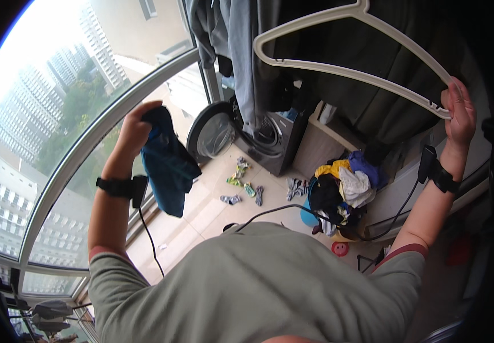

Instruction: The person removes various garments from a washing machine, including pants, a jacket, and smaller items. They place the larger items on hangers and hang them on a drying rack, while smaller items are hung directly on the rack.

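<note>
My left hand (134, 130) is raised near the window and grips a dark blue cloth garment (167, 167) by its top, so the fabric hangs down folded. Held up at the right, my right hand (460, 109) grasps one end of a white plastic clothes hanger (358, 70). The hanger's lower bar is bare, and its hook is cut off by the upper rim of the picture. Grey clothes (244, 55) hang just behind the hanger's left end. A black strap with a cabled device sits on each forearm.
A front-loading washing machine (279, 137) stands below with its round door (212, 133) swung out. Several socks (249, 188) lie on the tiled floor (195, 214). Mixed laundry (341, 188) is heaped over a blue container (309, 215). A window frame (114, 115) curves along the left.
</note>
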`<state>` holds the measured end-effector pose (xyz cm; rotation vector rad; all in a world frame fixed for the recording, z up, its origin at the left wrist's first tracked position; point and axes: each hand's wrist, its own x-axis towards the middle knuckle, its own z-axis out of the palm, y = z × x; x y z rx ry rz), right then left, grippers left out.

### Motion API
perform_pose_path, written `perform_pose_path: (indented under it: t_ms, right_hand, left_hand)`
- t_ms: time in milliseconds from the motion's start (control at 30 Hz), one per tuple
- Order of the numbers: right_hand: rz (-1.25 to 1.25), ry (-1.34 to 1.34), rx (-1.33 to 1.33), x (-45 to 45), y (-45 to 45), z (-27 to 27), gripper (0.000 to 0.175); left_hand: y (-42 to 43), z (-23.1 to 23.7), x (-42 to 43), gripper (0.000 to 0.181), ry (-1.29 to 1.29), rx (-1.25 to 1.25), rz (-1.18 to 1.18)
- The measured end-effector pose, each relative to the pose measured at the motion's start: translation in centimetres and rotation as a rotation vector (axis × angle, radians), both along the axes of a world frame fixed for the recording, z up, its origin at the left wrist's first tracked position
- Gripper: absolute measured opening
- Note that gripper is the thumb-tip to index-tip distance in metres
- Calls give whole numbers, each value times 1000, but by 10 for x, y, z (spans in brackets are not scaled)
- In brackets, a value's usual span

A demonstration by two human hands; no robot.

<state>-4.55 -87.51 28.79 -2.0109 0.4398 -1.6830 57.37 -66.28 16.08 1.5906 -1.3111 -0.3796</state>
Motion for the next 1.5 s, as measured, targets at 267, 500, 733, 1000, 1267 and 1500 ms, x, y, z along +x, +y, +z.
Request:
perform_pose_path:
  t_ms: [267, 500, 733, 1000, 1267, 1500]
  right_hand:
    - [408, 141, 63, 123, 25, -55, 23]
    - [367, 310, -121, 205, 32, -91, 16]
    - [730, 109, 359, 243, -32, -194, 20]
    - [420, 641, 102, 346, 0, -345, 15]
    - [335, 929, 336, 370, -36, -340, 48]
    - [479, 1185, 350, 344, -104, -184, 57]
  left_hand:
    - [-29, -13, -30, 68, -103, 84, -111]
    - [-44, -10, -65, 58, -170, -8, -321]
    - [-51, 7, -80, 37, -208, 139, -431]
    - [-47, 11, -99, 34, -263, 179, -281]
    - [-1, 17, -79, 24, -269, 154, -68]
    - [38, -10, -74, 18, -535, 505, 43]
